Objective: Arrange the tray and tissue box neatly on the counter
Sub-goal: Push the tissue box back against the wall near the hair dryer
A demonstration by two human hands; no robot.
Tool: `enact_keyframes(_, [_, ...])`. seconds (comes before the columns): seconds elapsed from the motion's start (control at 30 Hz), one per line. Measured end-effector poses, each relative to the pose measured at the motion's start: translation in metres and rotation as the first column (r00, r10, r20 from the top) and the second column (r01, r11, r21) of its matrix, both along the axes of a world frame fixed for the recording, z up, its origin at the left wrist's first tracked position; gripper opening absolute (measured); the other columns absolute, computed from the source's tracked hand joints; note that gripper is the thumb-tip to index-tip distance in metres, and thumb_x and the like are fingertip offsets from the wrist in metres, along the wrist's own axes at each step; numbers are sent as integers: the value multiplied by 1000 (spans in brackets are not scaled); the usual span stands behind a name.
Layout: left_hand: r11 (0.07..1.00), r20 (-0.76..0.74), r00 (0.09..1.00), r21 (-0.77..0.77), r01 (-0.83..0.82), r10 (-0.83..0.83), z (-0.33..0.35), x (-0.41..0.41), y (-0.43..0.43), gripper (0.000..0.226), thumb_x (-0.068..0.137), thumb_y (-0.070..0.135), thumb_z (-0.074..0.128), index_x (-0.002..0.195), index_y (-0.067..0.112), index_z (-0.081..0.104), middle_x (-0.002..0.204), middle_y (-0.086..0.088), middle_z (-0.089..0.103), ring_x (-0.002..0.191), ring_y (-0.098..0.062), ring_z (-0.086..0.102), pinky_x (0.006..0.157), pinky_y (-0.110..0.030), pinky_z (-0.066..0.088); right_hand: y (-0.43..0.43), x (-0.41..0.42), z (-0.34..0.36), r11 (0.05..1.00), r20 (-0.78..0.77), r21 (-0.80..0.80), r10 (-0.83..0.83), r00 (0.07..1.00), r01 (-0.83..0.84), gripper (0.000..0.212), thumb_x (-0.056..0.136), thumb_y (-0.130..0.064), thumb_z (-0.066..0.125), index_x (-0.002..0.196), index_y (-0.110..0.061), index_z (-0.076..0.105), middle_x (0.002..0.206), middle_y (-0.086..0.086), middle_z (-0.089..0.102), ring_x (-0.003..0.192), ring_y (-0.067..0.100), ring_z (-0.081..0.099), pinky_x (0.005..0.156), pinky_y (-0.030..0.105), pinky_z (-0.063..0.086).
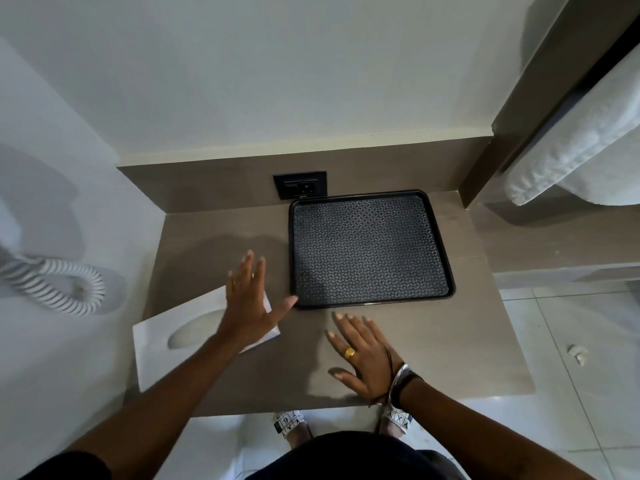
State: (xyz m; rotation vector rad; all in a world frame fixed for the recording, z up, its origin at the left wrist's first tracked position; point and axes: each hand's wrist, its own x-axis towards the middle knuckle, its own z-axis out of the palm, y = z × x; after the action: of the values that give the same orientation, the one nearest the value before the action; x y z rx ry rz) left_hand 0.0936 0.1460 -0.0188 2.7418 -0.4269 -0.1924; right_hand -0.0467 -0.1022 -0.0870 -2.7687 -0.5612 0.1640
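Observation:
A black patterned tray (pixel 371 199) lies flat at the back right of the grey counter (pixel 467 341), just below a wall socket. A white tissue box (pixel 162 334) with an oval opening sits at the counter's left edge, turned at an angle and overhanging the edge. My left hand (pixel 249 303) hovers open over the box's right end, fingers spread, thumb tip close to the tray's near-left corner. My right hand (pixel 363 355) is open and flat above the counter in front of the tray, holding nothing; it wears a gold ring and wrist bands.
A black socket plate (pixel 300 185) is set in the backsplash. A white coiled cord (pixel 59 285) hangs on the left wall. Folded white towels (pixel 581 147) sit on a shelf at the right. Tiled floor and my sandalled feet (pixel 289 422) show below the counter.

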Motion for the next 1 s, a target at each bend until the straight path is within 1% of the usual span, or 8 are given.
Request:
enact_keyframes(0.1, [977, -105, 992, 193, 87, -67, -5, 6, 58, 141, 55, 103, 16, 159, 8, 15, 168, -15, 4, 156, -33, 8, 123, -57, 7, 27, 2, 4, 998, -101, -56, 23, 995, -29, 76, 89, -71, 34, 149, -24, 34, 160, 12, 25, 145, 35, 27, 115, 58, 25])
enact_keyframes(0.27, [904, -255, 961, 376, 203, -110, -15, -1, 123, 152, 41, 106, 37, 160, 20, -1, 169, -8, -11, 157, -32, -1, 124, -59, 1, 58, 13, 7, 987, -194, -158, -32, 981, 1, 85, 84, -78, 33, 148, -23, 37, 159, 11, 30, 144, 38, 29, 113, 63, 27])
enact_keyframes(0.37, [902, -258, 960, 381, 203, -107, -13, 2, 133, 152, 40, 101, 50, 160, 24, -2, 169, -8, -4, 156, -34, 6, 123, -59, 4, 70, 22, 9, 981, -196, -188, -80, 977, 43, 89, 81, -80, 36, 148, -22, 38, 158, 12, 31, 144, 39, 29, 114, 62, 26])
enact_keyframes(0.5, [908, -201, 973, 376, 182, -112, -7, 7, 127, 142, 48, 86, 67, 159, 23, 6, 163, -8, 22, 146, -32, 30, 120, -52, 25, 73, 24, 9, 977, -189, -207, -86, 978, 46, 92, 77, -82, 38, 148, -22, 37, 158, 11, 32, 144, 39, 29, 114, 61, 27])
enact_keyframes(0.6, [922, -183, 981, 364, 130, -66, -7, 11, 125, 139, 48, 83, 69, 158, 27, 5, 161, -7, 24, 145, -30, 31, 120, -50, 28, 74, 24, 10, 976, -182, -212, -87, 979, 47, 92, 77, -82, 37, 148, -23, 38, 157, 11, 34, 143, 38, 31, 114, 60, 27])
enact_keyframes(0.73, [916, -102, 983, 388, -105, 156, -8, 22, 118, 139, 48, 83, 71, 157, 26, 6, 158, -14, 28, 142, -35, 34, 116, -54, 30, 75, 25, 12, 974, -177, -220, -93, 980, 53, 91, 77, -82, 38, 149, -25, 36, 158, 9, 32, 144, 36, 30, 113, 57, 16])
enact_keyframes(0.87, [825, -35, 862, 315, -470, 505, -4, 43, 106, 139, 53, 79, 75, 157, 18, 6, 153, -26, 32, 139, -45, 35, 113, -61, 31, 76, 27, 11, 971, -185, -232, -95, 978, 50, 91, 77, -82, 38, 148, -25, 36, 157, 9, 33, 143, 36, 31, 113, 56, 15])
enact_keyframes(1.0, [759, -62, 775, 261, -596, 629, -1, 63, 106, 136, 56, 77, 75, 157, 18, 5, 156, -27, 28, 143, -47, 30, 114, -62, 28, 75, 28, 9, 973, -175, -226, -93, 980, 52, 91, 77, -82, 38, 148, -26, 37, 157, 9, 33, 143, 36, 32, 112, 56, 15])
